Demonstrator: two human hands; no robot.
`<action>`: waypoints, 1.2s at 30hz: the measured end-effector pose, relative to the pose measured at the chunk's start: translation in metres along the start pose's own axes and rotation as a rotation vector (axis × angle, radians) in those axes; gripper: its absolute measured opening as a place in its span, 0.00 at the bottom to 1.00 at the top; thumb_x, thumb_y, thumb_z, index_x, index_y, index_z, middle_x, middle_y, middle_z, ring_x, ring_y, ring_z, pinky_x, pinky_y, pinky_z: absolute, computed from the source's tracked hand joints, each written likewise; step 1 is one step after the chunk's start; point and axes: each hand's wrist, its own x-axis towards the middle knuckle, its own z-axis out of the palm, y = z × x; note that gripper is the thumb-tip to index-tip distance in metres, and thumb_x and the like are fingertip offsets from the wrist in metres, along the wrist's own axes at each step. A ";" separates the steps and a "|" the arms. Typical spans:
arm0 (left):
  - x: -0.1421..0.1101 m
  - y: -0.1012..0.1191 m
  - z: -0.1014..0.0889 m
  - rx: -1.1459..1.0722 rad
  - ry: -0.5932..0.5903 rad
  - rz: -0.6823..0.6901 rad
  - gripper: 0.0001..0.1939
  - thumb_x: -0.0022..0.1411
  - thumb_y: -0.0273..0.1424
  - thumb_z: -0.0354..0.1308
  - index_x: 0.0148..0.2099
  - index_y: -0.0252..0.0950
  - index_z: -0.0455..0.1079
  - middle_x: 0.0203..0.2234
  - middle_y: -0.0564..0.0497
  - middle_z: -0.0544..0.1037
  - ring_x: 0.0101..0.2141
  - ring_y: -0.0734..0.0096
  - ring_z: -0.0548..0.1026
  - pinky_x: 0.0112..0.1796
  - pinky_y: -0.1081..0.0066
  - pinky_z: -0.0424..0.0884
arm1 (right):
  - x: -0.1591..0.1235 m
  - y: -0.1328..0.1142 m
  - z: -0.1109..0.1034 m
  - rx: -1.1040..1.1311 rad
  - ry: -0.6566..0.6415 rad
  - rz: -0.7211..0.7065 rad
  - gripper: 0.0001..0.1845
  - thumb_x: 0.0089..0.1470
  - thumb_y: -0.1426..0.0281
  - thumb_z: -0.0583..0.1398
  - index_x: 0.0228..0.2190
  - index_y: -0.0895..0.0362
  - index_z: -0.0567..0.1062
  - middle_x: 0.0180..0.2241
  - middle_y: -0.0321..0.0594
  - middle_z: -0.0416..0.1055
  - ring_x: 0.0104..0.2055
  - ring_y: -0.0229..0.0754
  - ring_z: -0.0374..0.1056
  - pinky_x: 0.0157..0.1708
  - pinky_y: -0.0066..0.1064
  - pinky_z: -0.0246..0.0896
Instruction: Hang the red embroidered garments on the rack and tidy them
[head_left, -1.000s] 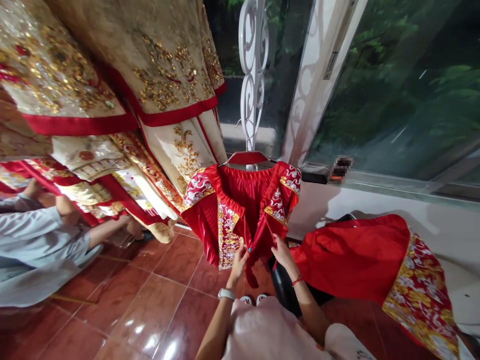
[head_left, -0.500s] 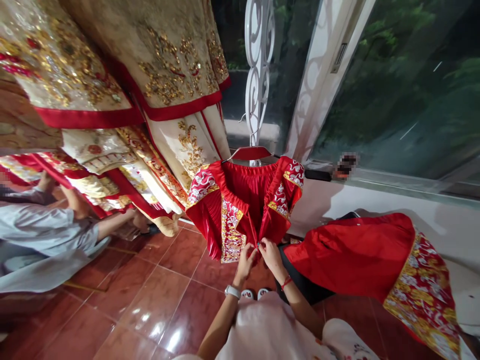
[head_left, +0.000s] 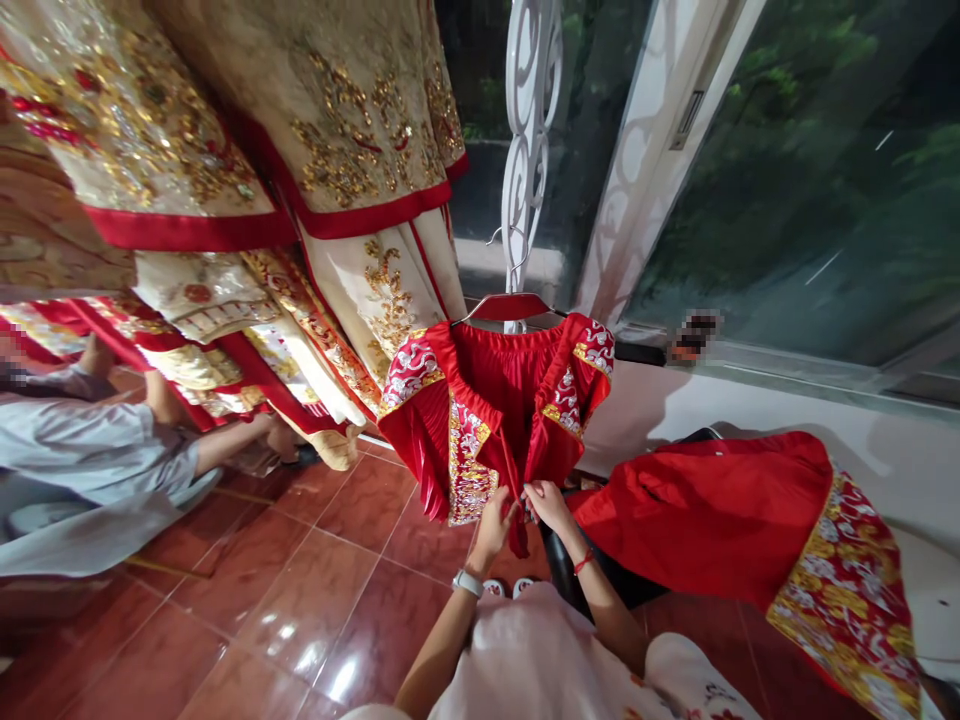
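A red pleated garment (head_left: 420, 440) with gold and silver embroidered bands hangs in front of me on a red-topped hanger (head_left: 510, 307). Red fabric ties (head_left: 519, 540) run down from its gathered opening to my hands. My left hand (head_left: 495, 522), with a watch strap at the wrist, pinches the ties from the left. Close by on the other side, my right hand (head_left: 548, 506) has its fingers curled on them too; a red string circles that wrist. The fingertips hide part of the ties.
Sequinned cream and red costumes (head_left: 375, 130) hang on the left. Another red embroidered garment (head_left: 697, 510) lies over a dark seat (head_left: 600, 575) at right. A white scrolled metal post (head_left: 525, 150) stands before the window. A person in grey (head_left: 97, 445) sits low at far left.
My hands have parted slightly, and a red tie end now hangs below and between them. The view has shifted a little; the garment stays on its hanger.
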 end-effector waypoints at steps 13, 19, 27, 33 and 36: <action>0.000 -0.006 -0.004 0.153 -0.043 0.082 0.10 0.66 0.34 0.54 0.44 0.36 0.73 0.41 0.44 0.79 0.44 0.60 0.76 0.51 0.58 0.70 | -0.008 0.009 0.006 0.622 -0.114 0.206 0.22 0.32 0.53 0.72 0.21 0.57 0.75 0.20 0.34 0.71 0.22 0.34 0.63 0.23 0.26 0.58; -0.001 -0.017 -0.003 0.180 -0.021 0.103 0.13 0.65 0.32 0.54 0.50 0.36 0.72 0.46 0.43 0.79 0.47 0.60 0.77 0.53 0.58 0.70 | -0.010 0.021 0.009 0.790 -0.161 0.286 0.24 0.23 0.59 0.77 0.24 0.56 0.77 0.23 0.36 0.73 0.24 0.34 0.63 0.24 0.27 0.55; 0.004 -0.010 -0.003 0.271 -0.035 0.100 0.11 0.62 0.24 0.50 0.43 0.35 0.73 0.36 0.46 0.80 0.38 0.64 0.77 0.45 0.63 0.73 | -0.006 -0.002 -0.002 0.789 -0.229 0.269 0.23 0.25 0.64 0.76 0.22 0.57 0.72 0.19 0.28 0.64 0.20 0.28 0.53 0.21 0.24 0.46; -0.001 0.001 -0.006 0.376 0.098 0.098 0.14 0.62 0.29 0.53 0.51 0.35 0.70 0.45 0.42 0.77 0.46 0.59 0.76 0.48 0.60 0.72 | -0.001 -0.027 -0.016 0.450 -0.178 0.130 0.17 0.36 0.61 0.70 0.23 0.57 0.70 0.19 0.28 0.62 0.20 0.30 0.55 0.20 0.24 0.45; -0.010 0.015 -0.008 0.516 0.275 0.183 0.14 0.63 0.33 0.56 0.51 0.34 0.68 0.45 0.41 0.75 0.46 0.57 0.74 0.47 0.58 0.71 | -0.006 -0.023 -0.011 0.514 -0.235 0.181 0.20 0.37 0.59 0.68 0.24 0.55 0.66 0.19 0.27 0.63 0.18 0.28 0.52 0.19 0.23 0.41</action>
